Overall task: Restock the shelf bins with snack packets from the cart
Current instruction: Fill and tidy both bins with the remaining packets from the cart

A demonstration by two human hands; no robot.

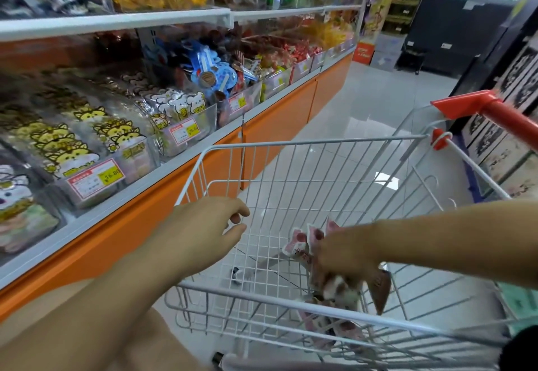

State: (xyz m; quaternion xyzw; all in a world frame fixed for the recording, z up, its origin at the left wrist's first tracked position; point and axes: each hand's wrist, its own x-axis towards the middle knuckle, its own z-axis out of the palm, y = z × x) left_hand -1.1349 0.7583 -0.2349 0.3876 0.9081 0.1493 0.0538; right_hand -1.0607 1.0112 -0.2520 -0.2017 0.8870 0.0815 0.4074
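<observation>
**A:** Nearest first: what are you holding?

**B:** My right grip (346,257) is curling tight round a bunch of snack packets (301,244), pink and white, low inside the cart (291,144). Some loose packets (329,330) are lying on the cart floor under it.

**A:** And the other?

**B:** My left grip (209,225) is hovering over the cart's left rim, fingers loosely bent, holding nothing.

**A:** Which way are the bins lying?

**B:** The shelf bins (201,121) are sitting to my left and beyond, across that rim. The bunch is running slantwise through my fist, tips fanning up-left towards the shelf. The left grip is nearer the bins, so I'm judging the bunch needs swinging leftward over the rim.

**A:** Any writing?

**B:** I'm reading "16.80" on the price tags (96,180). The packet names are blurring out.
</observation>
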